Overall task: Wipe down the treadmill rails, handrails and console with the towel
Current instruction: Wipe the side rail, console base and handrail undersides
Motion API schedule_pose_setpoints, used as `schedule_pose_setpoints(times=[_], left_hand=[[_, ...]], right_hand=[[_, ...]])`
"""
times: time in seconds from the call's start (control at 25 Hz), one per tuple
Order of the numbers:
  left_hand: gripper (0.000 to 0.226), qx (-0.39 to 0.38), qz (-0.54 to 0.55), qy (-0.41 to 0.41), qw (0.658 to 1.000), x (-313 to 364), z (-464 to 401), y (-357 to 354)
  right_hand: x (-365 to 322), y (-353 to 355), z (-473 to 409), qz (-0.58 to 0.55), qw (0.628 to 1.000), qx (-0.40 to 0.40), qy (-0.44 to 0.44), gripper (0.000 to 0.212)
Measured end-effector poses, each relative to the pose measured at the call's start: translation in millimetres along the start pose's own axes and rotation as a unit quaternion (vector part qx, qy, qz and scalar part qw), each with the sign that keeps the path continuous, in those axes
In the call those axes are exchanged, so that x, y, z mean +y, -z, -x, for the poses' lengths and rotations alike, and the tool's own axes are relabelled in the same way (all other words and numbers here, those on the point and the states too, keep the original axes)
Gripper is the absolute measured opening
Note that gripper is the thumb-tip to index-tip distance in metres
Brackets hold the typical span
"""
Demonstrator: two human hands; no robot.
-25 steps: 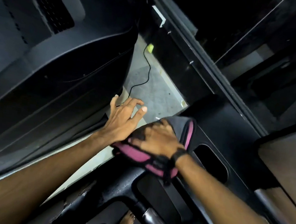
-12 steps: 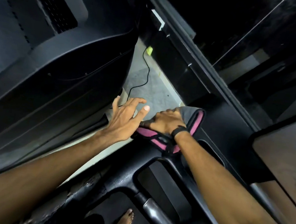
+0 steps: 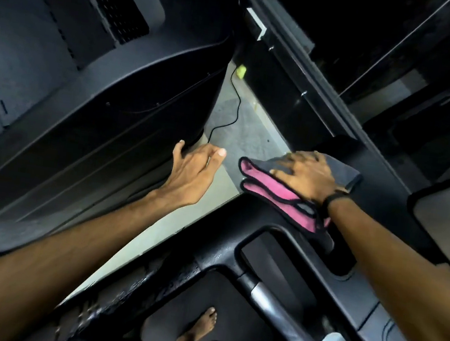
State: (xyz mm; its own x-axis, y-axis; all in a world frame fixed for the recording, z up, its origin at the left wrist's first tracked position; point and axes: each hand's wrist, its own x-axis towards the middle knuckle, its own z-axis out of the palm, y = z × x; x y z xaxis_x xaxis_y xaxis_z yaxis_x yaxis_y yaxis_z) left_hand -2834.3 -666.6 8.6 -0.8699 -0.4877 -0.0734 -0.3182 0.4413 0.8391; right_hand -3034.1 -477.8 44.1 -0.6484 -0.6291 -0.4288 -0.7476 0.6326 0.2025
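A folded grey towel with a pink underside and black trim (image 3: 270, 189) lies flat on the black plastic treadmill console (image 3: 380, 196), at its far left corner. The right hand (image 3: 307, 177) presses it down with spread fingers. Left of the towel, the left hand (image 3: 193, 170) hangs loose, holding nothing. Nearer than the towel, the metal-and-black handrail (image 3: 281, 318) looks not yet wiped; wiping seems midway at best.

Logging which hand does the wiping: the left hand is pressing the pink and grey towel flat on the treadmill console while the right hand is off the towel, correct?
Not quite, the hands are swapped. In the head view the right hand presses the pink and grey towel flat on the treadmill console, while the left hand is off the towel.
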Motion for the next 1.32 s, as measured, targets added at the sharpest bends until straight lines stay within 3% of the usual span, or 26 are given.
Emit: schedule_pose_setpoints(times=[0.16, 0.28, 0.36, 0.44, 0.56, 0.68, 0.8, 0.96, 1.0, 1.08, 1.16, 1.24, 1.32], left_hand=[[0.042, -0.013, -0.019, 0.016, 1.000, -6, 14, 14], [0.045, -0.013, -0.029, 0.021, 0.999, -9, 23, 27], [0.045, -0.008, -0.033, 0.026, 0.999, -12, 33, 34], [0.045, -0.003, -0.039, 0.032, 0.999, -14, 44, 40], [0.047, 0.000, -0.041, 0.045, 0.998, -18, 56, 45], [0.049, 0.011, -0.043, 0.054, 0.998, -19, 74, 49], [0.049, 0.039, -0.049, 0.064, 0.996, -16, 101, 57], [0.051, 0.073, -0.085, 0.083, 0.990, -14, 148, 72], [0.051, 0.078, -0.094, 0.091, 0.988, -16, 163, 76], [0.050, 0.104, -0.112, 0.108, 0.982, -26, 189, 90], [0.049, 0.125, -0.120, 0.133, 0.976, -39, 213, 106], [0.047, 0.148, -0.115, 0.159, 0.969, -51, 230, 117], [0.048, 0.154, -0.112, 0.183, 0.965, -62, 240, 124]], right_hand=[[-93, 3, 0, 0.015, 0.994, -0.102, 0.022, 0.097], [-164, 4, 30, 0.006, 0.990, -0.122, 0.072, 0.090], [-194, 2, 57, -0.015, 0.989, -0.094, 0.111, 0.075], [-203, -5, 88, -0.040, 0.985, 0.006, 0.165, 0.061], [-185, -27, 124, -0.072, 0.965, 0.123, 0.220, 0.064], [-163, -40, 140, -0.110, 0.972, 0.122, 0.167, 0.071], [-171, -34, 129, -0.078, 0.980, 0.144, 0.111, 0.065], [-203, -5, 75, -0.085, 0.989, -0.061, 0.101, 0.083], [-211, -3, 70, -0.088, 0.988, -0.072, 0.103, 0.085], [-225, -15, 86, -0.069, 0.989, -0.008, 0.131, 0.076], [-225, -40, 134, -0.050, 0.976, 0.142, 0.159, 0.061], [-217, -48, 167, -0.054, 0.960, 0.225, 0.160, 0.056], [-223, -32, 149, -0.054, 0.978, 0.146, 0.135, 0.059]])
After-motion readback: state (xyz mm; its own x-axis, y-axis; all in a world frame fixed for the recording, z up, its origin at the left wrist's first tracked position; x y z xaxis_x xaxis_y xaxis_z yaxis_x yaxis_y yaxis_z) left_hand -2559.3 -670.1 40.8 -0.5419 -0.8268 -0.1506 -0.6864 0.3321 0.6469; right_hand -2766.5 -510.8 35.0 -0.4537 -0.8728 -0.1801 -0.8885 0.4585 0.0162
